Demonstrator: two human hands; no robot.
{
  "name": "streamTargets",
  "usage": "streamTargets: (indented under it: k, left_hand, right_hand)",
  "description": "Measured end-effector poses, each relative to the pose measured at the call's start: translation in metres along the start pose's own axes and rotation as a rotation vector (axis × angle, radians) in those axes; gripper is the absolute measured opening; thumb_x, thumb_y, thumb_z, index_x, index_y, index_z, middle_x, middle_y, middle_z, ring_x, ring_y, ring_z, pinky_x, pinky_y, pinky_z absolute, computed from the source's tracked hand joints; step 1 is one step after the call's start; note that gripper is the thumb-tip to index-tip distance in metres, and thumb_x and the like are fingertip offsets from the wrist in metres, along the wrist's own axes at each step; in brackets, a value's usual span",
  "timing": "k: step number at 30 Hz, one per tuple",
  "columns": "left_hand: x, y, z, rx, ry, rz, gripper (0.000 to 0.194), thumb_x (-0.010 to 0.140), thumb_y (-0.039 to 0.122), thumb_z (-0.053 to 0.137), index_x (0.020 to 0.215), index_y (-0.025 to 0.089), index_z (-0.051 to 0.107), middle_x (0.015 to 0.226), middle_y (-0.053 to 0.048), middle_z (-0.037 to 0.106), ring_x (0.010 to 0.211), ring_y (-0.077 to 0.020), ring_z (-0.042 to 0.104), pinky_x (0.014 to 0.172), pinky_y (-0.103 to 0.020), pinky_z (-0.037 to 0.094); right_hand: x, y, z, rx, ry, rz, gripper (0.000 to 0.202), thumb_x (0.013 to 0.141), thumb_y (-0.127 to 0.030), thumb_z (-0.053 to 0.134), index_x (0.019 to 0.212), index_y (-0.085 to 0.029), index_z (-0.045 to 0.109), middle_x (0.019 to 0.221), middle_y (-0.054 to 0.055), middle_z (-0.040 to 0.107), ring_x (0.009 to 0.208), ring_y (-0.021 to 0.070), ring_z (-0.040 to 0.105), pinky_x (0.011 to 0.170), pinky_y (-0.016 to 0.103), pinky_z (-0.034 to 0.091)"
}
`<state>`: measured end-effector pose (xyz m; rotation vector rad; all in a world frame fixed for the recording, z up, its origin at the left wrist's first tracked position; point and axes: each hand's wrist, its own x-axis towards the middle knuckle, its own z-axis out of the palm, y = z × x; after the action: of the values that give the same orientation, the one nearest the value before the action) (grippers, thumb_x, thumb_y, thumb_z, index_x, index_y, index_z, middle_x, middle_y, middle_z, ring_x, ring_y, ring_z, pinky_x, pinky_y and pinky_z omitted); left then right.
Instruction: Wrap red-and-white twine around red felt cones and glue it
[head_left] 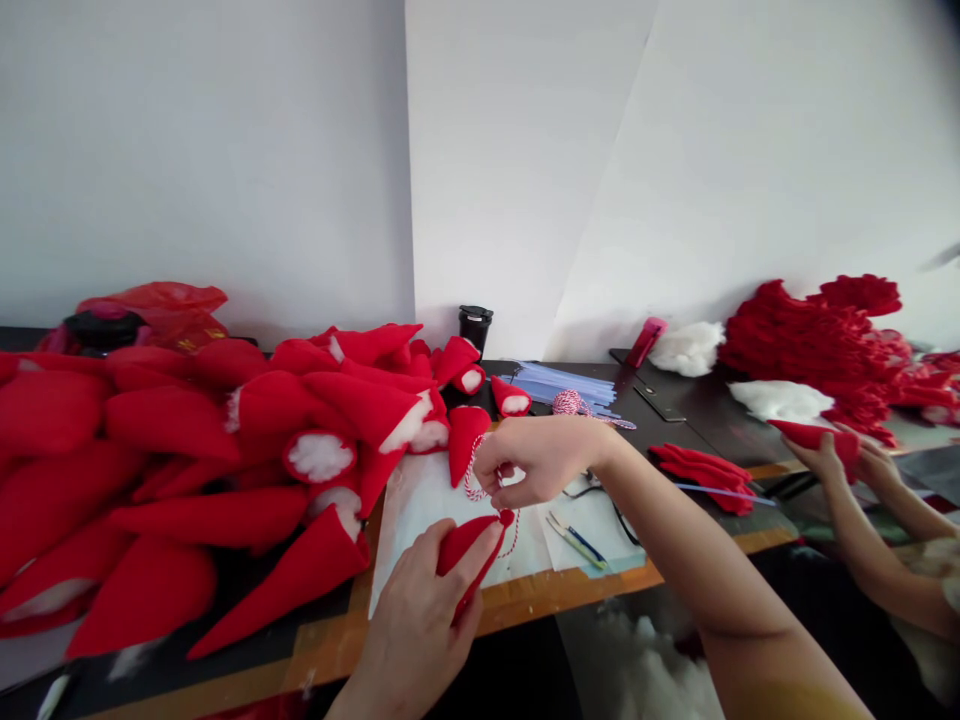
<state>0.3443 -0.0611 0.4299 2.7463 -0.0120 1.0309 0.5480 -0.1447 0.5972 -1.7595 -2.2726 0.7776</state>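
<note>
Head view: we hold a red cone-shaped piece [465, 548] in our left hand [420, 610], the fingers wrapped round it at the near edge of the worktop [697, 435], over a white sheet [427, 505]. The small red nub at its far right end sits just below our right hand [536, 462]. That hand's fingers are drawn together, with a loop of red-and-white twine [472, 478] hanging beside them; we cannot tell exactly what they pinch.

To the left, we see a big heap of red cones [255, 415], several showing white stuffing at their open ends. Beyond the sheet stand a black cup [475, 330] and, to its right, a fan of pale blue strips [559, 383], with a ball of twine [568, 403] at their near side. On the sheet, right of our left hand, lie small cutting tools [581, 542].

Farther right are a dark phone [660, 403], a folded stack of red cloth [705, 478], clumps of white stuffing [688, 348] and a large pile of red fabric [802, 340]. At the right edge, a co-worker's hands [827, 460] hold another red piece [810, 435].
</note>
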Motion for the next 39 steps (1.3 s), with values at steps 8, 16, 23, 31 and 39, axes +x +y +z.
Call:
streamTargets:
  k: [8,16,23,31,39]
  left_hand:
    - [-0.001,0.0,0.004,-0.026,0.047,-0.009,0.055,0.086,0.013,0.052,0.139,0.02,0.04,0.125,-0.016,0.054,0.104,-0.0273,0.063,0.082,-0.039,0.061]
    - [0.003,0.004,-0.002,-0.028,0.041,-0.016,0.054,0.086,0.013,0.051,0.138,0.024,0.047,0.122,-0.014,0.053,0.104,-0.0266,0.063,0.08,-0.037,0.061]
    - [-0.005,-0.001,-0.003,-0.229,0.08,-0.141,0.056,0.089,0.018,0.055,0.143,0.022,0.04,0.124,-0.014,0.06,0.109,-0.0272,0.066,0.084,-0.04,0.061]
    - [-0.015,-0.01,-0.009,-0.709,0.016,-0.482,0.072,0.092,0.03,0.057,0.154,0.027,0.021,0.158,-0.017,0.034,0.139,-0.0341,0.047,0.101,-0.05,0.056]
    - [-0.019,-0.021,-0.005,-1.007,-0.037,-0.58,0.082,0.09,0.049,0.061,0.156,0.031,0.015,0.161,-0.014,0.028,0.135,-0.0356,0.051,0.106,-0.053,0.051]
  right_hand:
    - [0.001,-0.001,0.0,-0.003,-0.014,-0.001,0.017,0.08,-0.014,0.057,0.065,-0.019,0.049,0.067,-0.005,0.051,0.06,0.0092,0.045,0.06,0.025,0.035]
    - [0.004,-0.001,0.003,-0.007,-0.004,0.008,0.016,0.081,-0.015,0.059,0.066,-0.017,0.054,0.065,-0.005,0.051,0.06,0.0091,0.045,0.06,0.024,0.035]
    - [-0.001,0.01,0.009,0.216,0.117,-0.021,0.02,0.091,-0.031,0.061,0.091,-0.012,0.069,0.077,0.001,0.065,0.068,0.0111,0.057,0.064,0.023,0.043]
    - [-0.009,0.013,0.054,0.437,0.577,0.088,0.02,0.093,-0.033,0.063,0.09,-0.014,0.069,0.081,0.003,0.066,0.069,0.0124,0.055,0.062,0.024,0.043]
    - [-0.006,-0.024,0.082,0.284,0.865,0.187,0.011,0.094,-0.022,0.059,0.085,-0.018,0.065,0.073,-0.002,0.063,0.065,0.0102,0.053,0.061,0.022,0.039]
